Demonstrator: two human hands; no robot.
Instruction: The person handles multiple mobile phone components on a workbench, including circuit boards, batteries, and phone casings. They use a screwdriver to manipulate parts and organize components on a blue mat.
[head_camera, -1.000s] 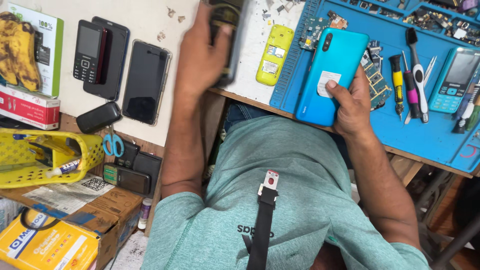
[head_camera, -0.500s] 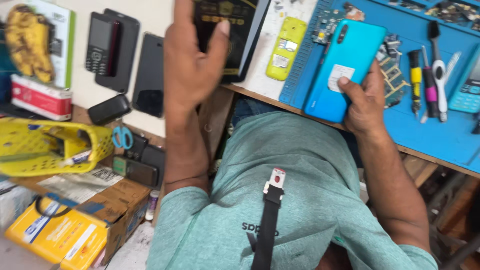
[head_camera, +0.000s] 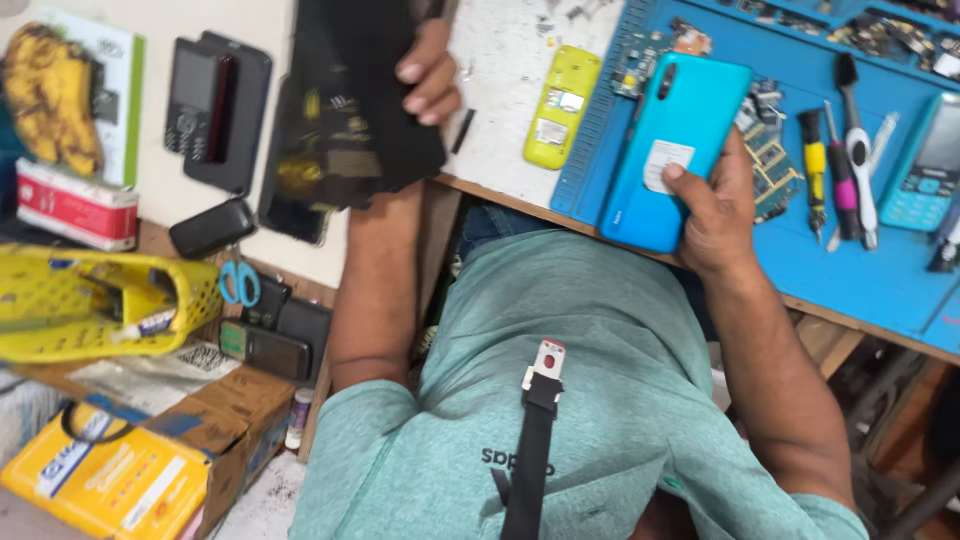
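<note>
My right hand (head_camera: 712, 205) grips a turquoise smartphone (head_camera: 672, 140), back side up with a white sticker, over the near edge of a blue work mat (head_camera: 860, 265). My left hand (head_camera: 425, 75) holds a flat black package with gold print (head_camera: 350, 110), blurred, above the white tabletop (head_camera: 500, 100). A yellow keypad phone back (head_camera: 560, 105) lies between the two hands. My green shirt and a black strap fill the lower middle of the view.
Screwdrivers and tweezers (head_camera: 840, 170), circuit boards and a teal keypad phone (head_camera: 925, 165) lie on the mat. Black phones (head_camera: 215, 105) rest at left. Below the table stand a yellow basket (head_camera: 95, 300), blue scissors (head_camera: 238, 283) and a yellow cardboard box (head_camera: 110, 480).
My left hand has drawn the black package from the far table edge toward me and leftward. My right hand has kept hold of the turquoise phone.
</note>
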